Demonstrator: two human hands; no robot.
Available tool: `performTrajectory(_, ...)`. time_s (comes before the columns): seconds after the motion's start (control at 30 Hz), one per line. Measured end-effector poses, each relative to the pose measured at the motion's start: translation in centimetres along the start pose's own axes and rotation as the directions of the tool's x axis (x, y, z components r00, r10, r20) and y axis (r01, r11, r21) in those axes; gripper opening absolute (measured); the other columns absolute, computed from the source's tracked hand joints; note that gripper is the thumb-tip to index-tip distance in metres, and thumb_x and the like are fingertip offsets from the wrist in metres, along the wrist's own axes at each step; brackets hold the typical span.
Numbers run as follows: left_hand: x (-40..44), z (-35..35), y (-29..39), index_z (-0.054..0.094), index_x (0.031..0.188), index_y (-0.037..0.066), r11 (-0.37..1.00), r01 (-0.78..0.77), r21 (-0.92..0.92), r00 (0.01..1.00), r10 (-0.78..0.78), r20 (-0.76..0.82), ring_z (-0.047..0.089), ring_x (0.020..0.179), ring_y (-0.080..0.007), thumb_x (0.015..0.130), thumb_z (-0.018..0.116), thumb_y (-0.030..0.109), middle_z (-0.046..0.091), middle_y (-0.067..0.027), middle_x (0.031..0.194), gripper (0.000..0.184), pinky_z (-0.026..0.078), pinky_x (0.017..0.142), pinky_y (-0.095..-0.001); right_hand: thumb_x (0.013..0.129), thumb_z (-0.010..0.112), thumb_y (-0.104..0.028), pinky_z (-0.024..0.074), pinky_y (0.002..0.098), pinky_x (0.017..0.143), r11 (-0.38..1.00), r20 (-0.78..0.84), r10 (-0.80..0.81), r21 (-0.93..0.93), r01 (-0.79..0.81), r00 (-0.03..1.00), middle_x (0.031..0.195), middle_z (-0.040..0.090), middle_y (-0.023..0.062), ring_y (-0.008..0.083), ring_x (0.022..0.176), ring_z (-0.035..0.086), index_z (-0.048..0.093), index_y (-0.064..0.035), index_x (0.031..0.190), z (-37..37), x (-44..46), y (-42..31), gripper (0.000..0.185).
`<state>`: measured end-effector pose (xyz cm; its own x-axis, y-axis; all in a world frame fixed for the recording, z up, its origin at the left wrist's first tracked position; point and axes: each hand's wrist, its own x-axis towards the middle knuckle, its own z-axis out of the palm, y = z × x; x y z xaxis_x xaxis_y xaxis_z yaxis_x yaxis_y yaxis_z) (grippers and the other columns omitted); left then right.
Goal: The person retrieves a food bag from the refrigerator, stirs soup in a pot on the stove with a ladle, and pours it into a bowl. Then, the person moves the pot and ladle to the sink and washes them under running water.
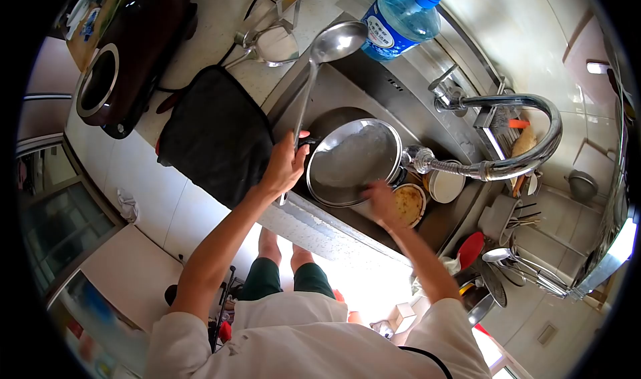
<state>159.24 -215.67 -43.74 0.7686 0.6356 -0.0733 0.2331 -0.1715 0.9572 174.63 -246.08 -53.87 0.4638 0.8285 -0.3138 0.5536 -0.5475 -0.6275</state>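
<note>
My left hand [286,164] is closed around the long handle of a steel ladle [338,41], whose bowl points up towards the soap bottle. Its fingertips are also at the black side handle of a round steel pot [354,157] in the sink. The inside of the pot is shiny; I cannot tell how much water is in it. At the pot's near right rim is my right hand [382,203], smeared by motion, its fingers not clear. Just beyond that hand lies a bowl with a yellowish, stained inside [408,205], beside a pale bowl [446,184].
A curved steel faucet [553,135] arches over the sink [320,89]. A blue pump bottle [399,25] stands on the back edge. Left on the counter are a black cloth-like mat [217,135] and a dark cooker [137,52]. Utensils hang at right [534,272].
</note>
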Motion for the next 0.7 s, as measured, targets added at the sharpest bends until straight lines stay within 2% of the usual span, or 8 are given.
performTrajectory(0.07,0.1,0.4,0.1,0.049,0.113,-0.002,1.0,-0.004,0.026,1.0,0.003,0.024,0.057,0.06,-0.0236,0.092,0.054,0.004,0.058,-0.0142,0.072,0.023,0.046,0.059,-0.0323,0.081,0.057,-0.011,0.0431,0.0369,0.094,0.937,-0.099,-0.089,-0.344,0.05,0.991,0.119,0.056,0.0134,0.0285,0.113,0.049,0.067,0.0009,0.093,-3.4,3.9,1.6,0.019)
performTrajectory(0.1,0.2,0.6,0.2,0.049,0.113,-0.002,0.999,-0.007,0.04,0.999,0.006,0.039,0.057,0.06,-0.0236,0.091,0.054,0.004,0.058,-0.0143,0.072,0.023,0.046,0.059,-0.0325,0.08,0.054,-0.011,0.0411,0.0377,0.097,0.571,-0.008,-0.303,-0.802,0.175,0.953,0.122,0.055,0.0145,0.0294,0.118,0.045,0.066,0.0009,0.092,-6.4,6.0,-0.7,0.021)
performTrajectory(0.2,0.7,0.7,-0.3,0.048,0.114,-0.002,0.991,-0.102,0.087,0.995,0.103,0.0,0.056,0.059,-0.024,0.092,0.054,0.004,0.057,-0.0143,0.071,0.023,0.046,0.058,-0.0332,0.077,0.053,-0.009,0.0415,0.0386,0.098,0.391,0.141,-0.384,-0.87,0.3,0.912,0.127,0.051,0.018,0.0325,0.119,0.045,0.066,0.0026,0.094,-7.8,9.5,-4.9,0.025)
performTrajectory(0.3,0.2,0.5,-0.1,0.047,0.109,-0.004,0.999,0.017,0.033,1.0,-0.018,0.024,0.059,0.066,-0.0364,0.09,0.054,0.002,0.059,-0.0216,0.081,0.021,0.046,0.059,-0.0393,0.075,0.055,-0.007,0.0436,0.0402,0.095,0.457,-0.052,-0.393,-0.878,0.146,0.918,0.122,0.053,0.0217,0.0361,0.118,0.044,0.069,0.0019,0.084,-0.5,8.6,0.0,0.019)
performTrajectory(0.43,0.5,0.1,1.3,0.047,0.107,-0.004,0.989,0.144,0.022,0.987,-0.146,0.064,0.062,0.073,-0.0405,0.089,0.054,0.003,0.06,-0.0258,0.085,0.02,0.046,0.058,-0.0417,0.071,0.06,-0.006,0.0488,0.0446,0.083,0.846,0.295,0.219,-0.532,-0.03,0.93,0.091,0.064,0.0258,0.0348,0.088,0.063,0.07,0.0035,0.078,6.0,7.8,-4.6,0.015)
performTrajectory(0.5,0.6,0.6,0.5,0.047,0.105,-0.004,0.998,0.054,0.017,0.998,-0.054,0.011,0.061,0.073,-0.0428,0.089,0.054,0.002,0.059,-0.027,0.085,0.019,0.046,0.058,-0.0434,0.071,0.058,-0.003,0.0498,0.0447,0.074,0.953,0.167,-0.021,-0.296,0.071,0.986,0.083,0.064,0.0244,0.036,0.072,0.064,0.068,0.0006,0.074,8.4,8.6,-6.7,0.012)
performTrajectory(0.63,0.5,1.2,-1.9,0.046,0.109,-0.003,0.985,-0.092,0.145,0.995,0.097,-0.028,0.063,0.076,-0.0397,0.09,0.052,0.001,0.061,-0.0248,0.09,0.02,0.047,0.062,-0.0409,0.079,0.054,-0.005,0.05,0.0446,0.07,0.893,-0.153,0.217,0.43,-0.132,0.964,0.084,0.063,0.0211,0.038,0.082,0.062,0.065,-0.0025,0.085,4.3,14.4,-14.8,0.013)
performTrajectory(0.7,0.4,0.6,-1.6,0.045,0.109,-0.004,0.982,-0.033,0.185,0.999,0.029,0.021,0.062,0.074,-0.0388,0.091,0.052,0.001,0.061,-0.0231,0.09,0.02,0.048,0.061,-0.0399,0.081,0.053,-0.007,0.051,0.0429,0.066,0.997,-0.347,-0.045,0.043,0.063,0.937,0.087,0.063,0.0204,0.0337,0.086,0.063,0.063,-0.0013,0.089,3.4,17.8,-11.4,0.014)
